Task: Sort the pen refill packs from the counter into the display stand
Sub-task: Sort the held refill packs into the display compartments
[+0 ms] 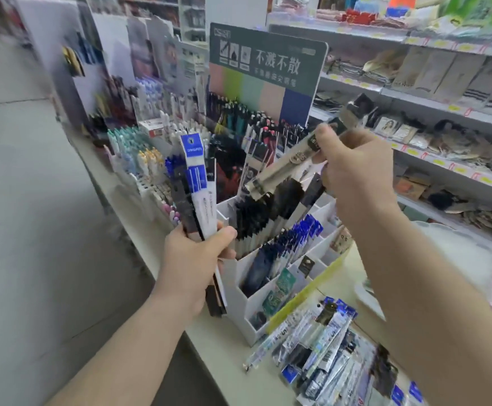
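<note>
Refill packs are mid-sort, and the job looks roughly half done, judging by what sits in the stand and what lies loose. The left hand, low and left of centre, has its fingers curled round the bottom of a small bundle of packs that fans upward; the front one has a blue-and-white header card, with darker packs behind it. The right hand, higher and to the right, pinches one pale pack by its upper end, so the pack slants down and left with its lower tip just above the stand's back compartments. It has not yet gone into a slot. Which slot it is meant for cannot be told. Below and between the hands stands the white cardboard stand, divided into slanted compartments. Its rear compartments already hold black-topped packs, the middle row holds blue-topped ones, and the front slots hold a few green-carded and dark packs with room to spare. On the counter, just right of the stand's front corner, a loose pile of blue and black packs remains unsorted, spreading toward the lower right edge. Behind the stand rise pen displays and a dark green sign with Chinese lettering; shop shelves run along the right. Still to do, as far as can be judged: place the pale pack, the bundle, then the pile.
</note>
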Available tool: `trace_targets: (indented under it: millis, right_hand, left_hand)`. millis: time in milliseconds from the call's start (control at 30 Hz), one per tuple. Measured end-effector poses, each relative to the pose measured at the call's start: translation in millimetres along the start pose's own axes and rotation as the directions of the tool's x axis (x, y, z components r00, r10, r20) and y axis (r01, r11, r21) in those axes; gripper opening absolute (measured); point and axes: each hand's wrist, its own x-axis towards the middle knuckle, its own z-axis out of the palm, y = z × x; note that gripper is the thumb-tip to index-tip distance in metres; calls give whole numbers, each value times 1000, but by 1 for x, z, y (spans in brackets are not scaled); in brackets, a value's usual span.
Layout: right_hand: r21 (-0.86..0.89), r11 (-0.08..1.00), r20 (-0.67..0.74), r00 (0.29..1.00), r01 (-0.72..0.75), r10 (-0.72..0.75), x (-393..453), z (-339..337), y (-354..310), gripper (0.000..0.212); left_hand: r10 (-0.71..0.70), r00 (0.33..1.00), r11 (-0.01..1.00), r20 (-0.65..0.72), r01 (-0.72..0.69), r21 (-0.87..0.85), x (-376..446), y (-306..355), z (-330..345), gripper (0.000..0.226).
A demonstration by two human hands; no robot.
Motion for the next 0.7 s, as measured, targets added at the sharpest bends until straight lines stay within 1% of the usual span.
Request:
trace_targets:
  millis: [133, 233, 300, 367, 433, 500, 567, 633, 700]
  right_hand:
    - [-95, 982, 1, 987, 160, -161, 14, 28, 4, 29]
    - [-224, 951, 54, 977, 215, -208, 19, 42, 22, 28]
    - [-303, 924, 115, 972, 233, -207, 19, 47, 30, 30]
    - [-376, 896, 181, 967, 235, -178, 18, 50, 36, 31]
    - [-439, 871, 269, 957, 220, -106, 16, 55, 40, 35]
    - [-534, 822, 367, 930, 198, 14, 15, 61, 44, 37]
    - [-623, 759, 436, 889, 188, 138, 16, 64, 45, 35]
    - [-631, 758, 454, 870, 164, 190, 18, 61, 43, 26]
    - [-581, 803, 422, 893, 135, 156, 18, 51, 37, 20]
  left_hand:
    - [9, 1000, 1000, -4, -9, 9, -2, 0, -4, 18]
    - [9, 1000, 1000, 2, -9, 18, -2, -3, -5, 17]
    - [8, 1000, 1000, 8, -8, 21, -2, -6, -5, 15]
    - [13, 1000, 999, 23, -14, 30, -2, -7, -4, 13]
    - [17, 999, 999, 47, -19, 46, -2, -9, -2, 14]
    - [17, 996, 997, 89, -23, 68, -3, -10, 3, 13]
    - [15, 990, 996, 139, -27, 85, -5, -12, 8, 12]
    - [3, 981, 995, 195, -23, 101, -7, -14, 13, 11]
    - [-13, 968, 993, 249, -16, 113, -10, -16, 18, 12]
